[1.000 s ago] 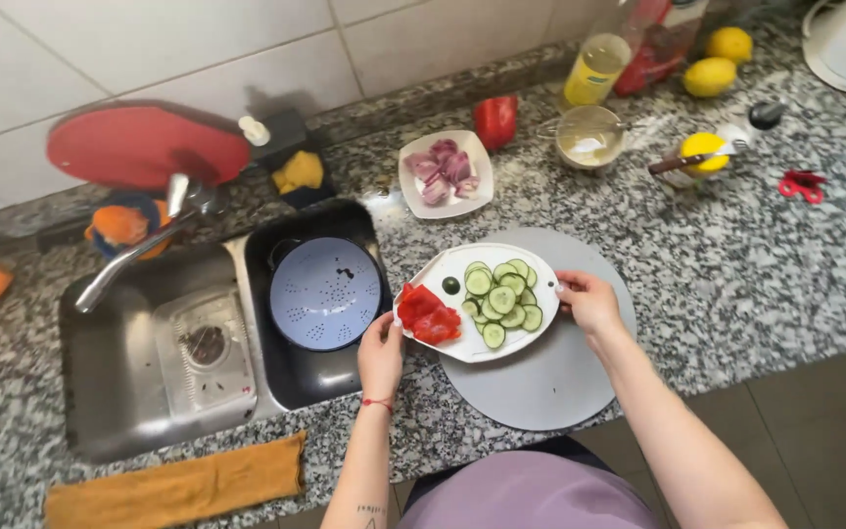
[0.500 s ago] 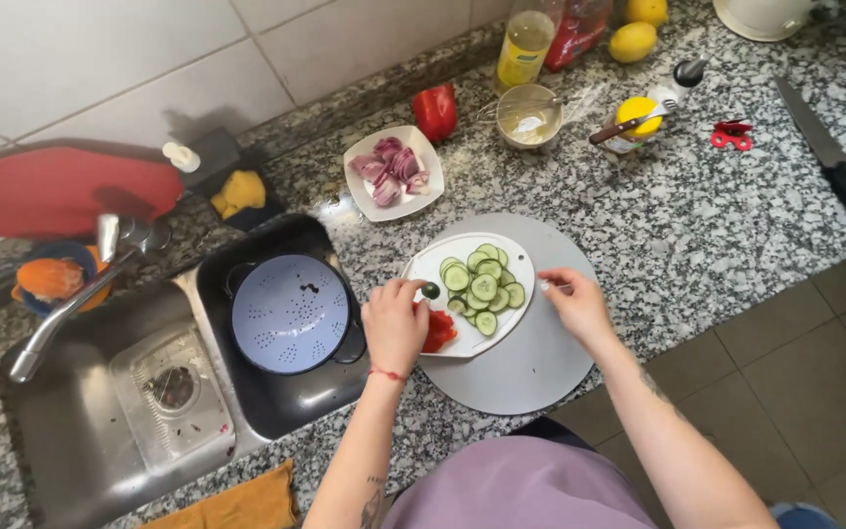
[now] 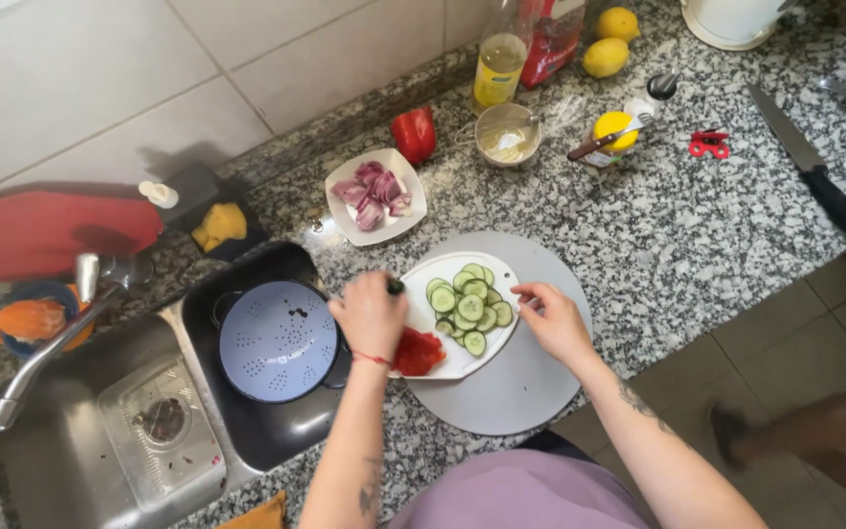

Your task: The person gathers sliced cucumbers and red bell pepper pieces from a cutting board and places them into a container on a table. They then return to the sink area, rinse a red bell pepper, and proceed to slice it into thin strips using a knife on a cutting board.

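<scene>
Our left hand (image 3: pixel 369 313) curls over the plate's (image 3: pixel 443 367) near rim, pinching a small dark bit above the red pepper pieces (image 3: pixel 416 351). Our right hand (image 3: pixel 552 321) lies open, steadying the far rim beside the cucumber slices (image 3: pixel 470 302) on the round board (image 3: pixel 521 387).

colander (image 3: pixel 279 340), knife (image 3: pixel 803 157), 2 lemons (image 3: pixel 606 57)

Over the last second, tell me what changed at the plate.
The left hand moved from the plate's near-left rim up over its far-left side, now covering part of the red pepper pieces. The right hand stayed at the right rim. Cucumber slices and plate kept their places.
</scene>
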